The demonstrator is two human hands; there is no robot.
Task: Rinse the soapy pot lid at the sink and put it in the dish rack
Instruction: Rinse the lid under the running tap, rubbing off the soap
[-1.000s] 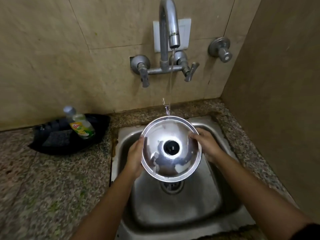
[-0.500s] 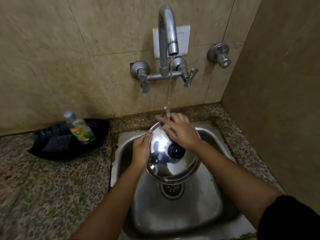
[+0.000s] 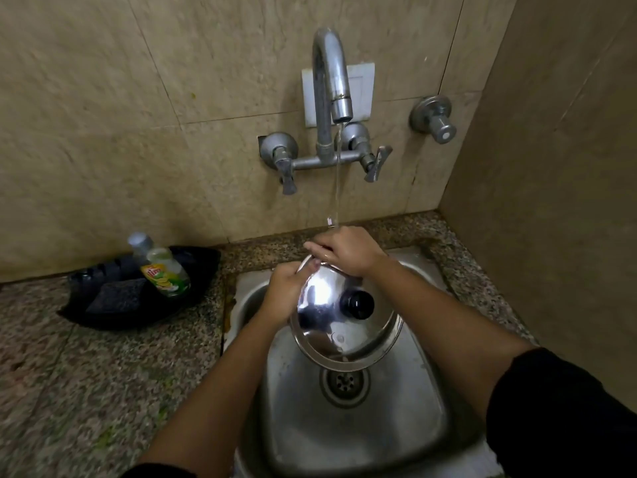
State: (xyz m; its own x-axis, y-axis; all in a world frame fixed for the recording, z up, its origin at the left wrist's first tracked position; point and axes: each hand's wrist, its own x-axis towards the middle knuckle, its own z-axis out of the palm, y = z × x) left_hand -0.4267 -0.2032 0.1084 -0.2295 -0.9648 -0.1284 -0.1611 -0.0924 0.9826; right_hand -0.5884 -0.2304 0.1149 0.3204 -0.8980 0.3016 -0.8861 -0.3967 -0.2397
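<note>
A shiny steel pot lid (image 3: 344, 334) with a black knob (image 3: 358, 304) is held tilted over the steel sink (image 3: 406, 408), its top facing me. My left hand (image 3: 287, 291) grips the lid's left rim. My right hand (image 3: 346, 251) lies flat across the lid's far edge, where a thin stream of water from the tap (image 3: 332, 84) lands on it. The far rim is hidden under my right hand. No dish rack is in view.
A black tray (image 3: 103, 315) on the granite counter at left holds a green dish-soap bottle (image 3: 162, 272) and a dark scrub pad (image 3: 115, 294). Tap handles (image 3: 284, 165) and a separate valve (image 3: 436, 120) stick out of the tiled wall. A side wall stands close on the right.
My right hand left the lid's right rim and went over its top to the far edge under the water. The lid tilted and its knob shifted right. The view dropped slightly.
</note>
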